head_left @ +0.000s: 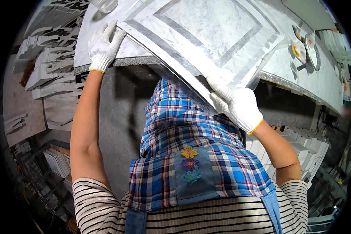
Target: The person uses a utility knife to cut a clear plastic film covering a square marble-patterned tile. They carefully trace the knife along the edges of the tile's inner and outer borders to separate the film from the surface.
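A marble panel (218, 21) with white and grey inlaid bands lies at a slant over the worktable's front edge, clear plastic film (253, 78) showing along its border. My right hand (238, 103), in a white knit glove, grips its near corner, the thumb on top and the other fingers partly hidden. A small dark patch beside that thumb is too unclear to name. My left hand (106, 43), gloved alike, rests on the marble tabletop (82, 48) at the panel's left corner, fingers extended and thumb spread toward the panel's edge.
At the far left of the tabletop stands a clear cup (105, 4). Tape rolls (300, 50) and small items lie on the right. Stacked white stone strips (46, 54) fill the left side; white blocks (300, 148) are piled below right. The table's rough front edge (136, 61) runs before me.
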A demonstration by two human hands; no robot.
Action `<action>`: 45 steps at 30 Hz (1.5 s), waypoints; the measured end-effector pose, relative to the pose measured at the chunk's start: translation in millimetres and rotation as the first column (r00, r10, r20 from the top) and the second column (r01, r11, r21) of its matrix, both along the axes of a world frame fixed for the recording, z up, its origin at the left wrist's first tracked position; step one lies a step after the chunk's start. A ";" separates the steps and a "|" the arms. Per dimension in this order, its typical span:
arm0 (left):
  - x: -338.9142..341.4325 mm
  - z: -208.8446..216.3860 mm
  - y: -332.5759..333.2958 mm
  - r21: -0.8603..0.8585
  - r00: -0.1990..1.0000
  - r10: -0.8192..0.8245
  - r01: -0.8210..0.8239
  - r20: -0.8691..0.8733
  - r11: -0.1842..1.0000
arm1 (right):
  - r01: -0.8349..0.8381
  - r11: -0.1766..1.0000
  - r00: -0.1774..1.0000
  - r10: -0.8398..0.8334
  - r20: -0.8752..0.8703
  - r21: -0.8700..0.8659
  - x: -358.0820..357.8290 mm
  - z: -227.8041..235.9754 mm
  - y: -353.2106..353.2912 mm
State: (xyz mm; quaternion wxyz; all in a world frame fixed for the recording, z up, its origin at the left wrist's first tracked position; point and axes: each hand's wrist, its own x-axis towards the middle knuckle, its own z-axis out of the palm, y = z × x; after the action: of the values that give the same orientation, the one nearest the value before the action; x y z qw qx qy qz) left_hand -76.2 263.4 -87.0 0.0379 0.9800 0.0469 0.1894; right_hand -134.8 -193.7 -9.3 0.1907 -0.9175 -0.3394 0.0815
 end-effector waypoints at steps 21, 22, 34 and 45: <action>-21.4 17.8 -29.8 -0.338 0.943 0.094 0.021 0.320 0.941 | -0.020 0.976 0.893 0.114 -0.434 0.216 -36.9 16.8 -8.0; -38.9 26.2 -52.2 -0.435 0.917 0.156 0.021 0.367 0.900 | 0.043 0.970 0.884 0.074 -0.462 0.238 -39.0 21.0 -6.6; -166.6 90.5 -223.0 -0.940 0.888 -0.312 -0.308 -0.339 0.144 | 0.219 0.866 0.740 0.153 -0.655 0.449 -49.9 13.2 37.0; -149.5 54.7 -208.6 -0.896 0.969 0.087 -0.176 -0.230 -0.407 | 0.098 0.922 0.659 0.223 -0.718 0.376 -42.1 8.1 3.1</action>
State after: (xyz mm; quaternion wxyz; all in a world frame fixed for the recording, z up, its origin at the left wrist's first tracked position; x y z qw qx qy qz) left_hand -225.7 54.8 -32.3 0.8100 0.5009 0.3020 0.0423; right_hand -176.9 -190.6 -1.1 0.4853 -0.7337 -0.2715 0.3905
